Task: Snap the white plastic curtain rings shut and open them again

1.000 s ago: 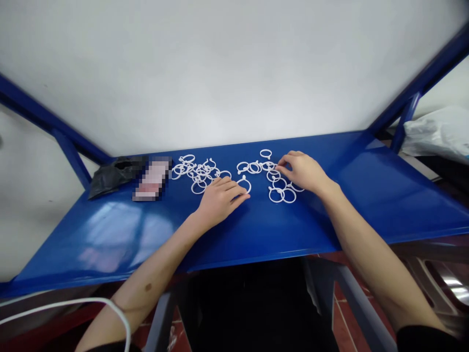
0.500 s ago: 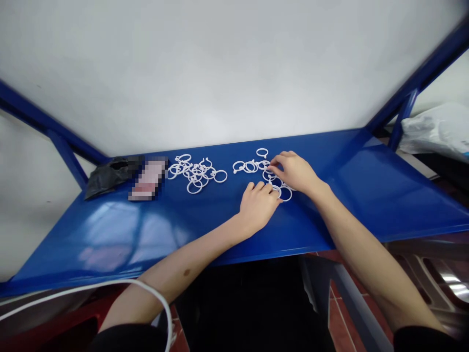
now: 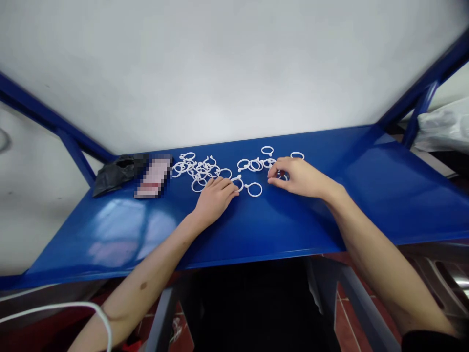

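Observation:
My left hand [image 3: 215, 199] is low over the table, knuckles up, its fingers curled down at a white plastic curtain ring [image 3: 242, 185] that sticks out on its right side. The thumb's grip is partly hidden. Another curtain ring [image 3: 254, 189] lies flat just right of it. My right hand [image 3: 300, 177] hovers over several white rings, thumb and index finger apart, with a ring partly visible behind them. Beyond the left hand is a heap of curtain rings [image 3: 201, 169]. A smaller group of rings [image 3: 255, 165] lies between the hands, farther back.
The blue table [image 3: 249, 230] meets a pale wall [image 3: 234, 73]. At the left lie a black plastic bag [image 3: 113, 178] and a blurred-out phone-like item [image 3: 153, 178]. Single rings [image 3: 297, 156] lie at the back. A clear plastic bag [image 3: 445, 126] is at the right; a white cable [image 3: 73, 304] crosses the lower left.
My left hand has moved left towards the heap, with a ring at its fingers. Two rings now lie farther left. My right hand has moved slightly, and its thumb and index finger are spread wider.

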`<control>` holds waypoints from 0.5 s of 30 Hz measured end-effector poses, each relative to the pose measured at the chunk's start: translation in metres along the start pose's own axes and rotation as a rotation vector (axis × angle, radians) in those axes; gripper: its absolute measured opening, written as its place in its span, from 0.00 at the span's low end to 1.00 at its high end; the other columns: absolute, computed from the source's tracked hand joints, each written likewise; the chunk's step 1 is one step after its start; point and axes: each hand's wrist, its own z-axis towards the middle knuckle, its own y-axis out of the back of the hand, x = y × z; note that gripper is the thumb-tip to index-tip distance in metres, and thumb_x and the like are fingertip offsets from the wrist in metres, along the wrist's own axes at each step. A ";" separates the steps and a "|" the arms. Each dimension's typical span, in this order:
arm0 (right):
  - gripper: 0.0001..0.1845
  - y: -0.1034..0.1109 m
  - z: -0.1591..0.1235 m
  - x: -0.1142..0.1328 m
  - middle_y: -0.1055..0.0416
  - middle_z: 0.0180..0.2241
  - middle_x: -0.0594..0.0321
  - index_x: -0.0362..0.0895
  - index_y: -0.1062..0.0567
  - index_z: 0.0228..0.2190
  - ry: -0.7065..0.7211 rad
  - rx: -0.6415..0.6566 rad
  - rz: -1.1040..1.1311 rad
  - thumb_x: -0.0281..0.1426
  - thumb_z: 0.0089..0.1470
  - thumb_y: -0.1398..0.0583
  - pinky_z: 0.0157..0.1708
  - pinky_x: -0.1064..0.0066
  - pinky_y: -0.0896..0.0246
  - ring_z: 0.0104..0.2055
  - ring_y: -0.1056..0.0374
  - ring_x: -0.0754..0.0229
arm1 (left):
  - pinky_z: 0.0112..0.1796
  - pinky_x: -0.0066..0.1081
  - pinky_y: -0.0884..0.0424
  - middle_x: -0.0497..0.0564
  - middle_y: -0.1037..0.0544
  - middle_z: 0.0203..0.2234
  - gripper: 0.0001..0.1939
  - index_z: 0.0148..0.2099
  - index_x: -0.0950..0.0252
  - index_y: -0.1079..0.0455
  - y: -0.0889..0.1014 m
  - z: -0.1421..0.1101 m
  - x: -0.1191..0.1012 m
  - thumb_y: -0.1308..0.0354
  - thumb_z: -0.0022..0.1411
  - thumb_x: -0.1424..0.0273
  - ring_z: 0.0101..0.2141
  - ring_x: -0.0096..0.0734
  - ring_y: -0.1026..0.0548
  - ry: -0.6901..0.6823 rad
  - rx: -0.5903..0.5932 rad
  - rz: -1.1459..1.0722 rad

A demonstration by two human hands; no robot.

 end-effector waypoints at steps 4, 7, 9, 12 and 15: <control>0.10 -0.024 0.003 0.010 0.27 0.47 0.57 0.48 0.21 0.42 0.126 0.086 0.006 0.29 0.58 0.38 0.49 0.59 0.33 0.51 0.30 0.51 | 0.44 0.38 0.31 0.52 0.20 0.36 0.09 0.41 0.61 0.25 0.003 -0.005 0.000 0.45 0.72 0.65 0.40 0.37 0.26 0.019 -0.078 -0.039; 0.08 -0.043 0.005 0.017 0.29 0.46 0.55 0.46 0.22 0.40 0.123 0.081 -0.025 0.27 0.60 0.41 0.48 0.59 0.32 0.48 0.30 0.52 | 0.44 0.38 0.31 0.51 0.20 0.36 0.09 0.41 0.61 0.25 0.007 -0.003 -0.006 0.44 0.71 0.65 0.39 0.37 0.25 0.016 -0.126 -0.033; 0.08 -0.051 0.007 0.022 0.30 0.44 0.55 0.45 0.23 0.41 0.119 0.070 -0.042 0.28 0.62 0.41 0.46 0.61 0.32 0.45 0.30 0.53 | 0.44 0.38 0.31 0.51 0.19 0.35 0.09 0.40 0.62 0.25 0.009 -0.002 -0.009 0.44 0.71 0.65 0.39 0.37 0.25 0.014 -0.134 -0.020; 0.06 -0.057 0.008 0.030 0.30 0.41 0.56 0.44 0.25 0.42 0.108 0.051 -0.041 0.30 0.63 0.41 0.44 0.61 0.32 0.44 0.30 0.53 | 0.43 0.37 0.31 0.50 0.19 0.34 0.09 0.40 0.62 0.26 0.009 -0.002 -0.012 0.44 0.71 0.65 0.39 0.37 0.25 0.002 -0.134 -0.005; 0.07 -0.059 0.008 0.036 0.28 0.40 0.57 0.44 0.28 0.43 0.071 0.040 0.026 0.31 0.62 0.39 0.43 0.62 0.32 0.43 0.30 0.54 | 0.42 0.37 0.32 0.50 0.19 0.34 0.09 0.39 0.62 0.26 0.008 -0.002 -0.013 0.45 0.71 0.66 0.38 0.37 0.26 -0.013 -0.128 0.013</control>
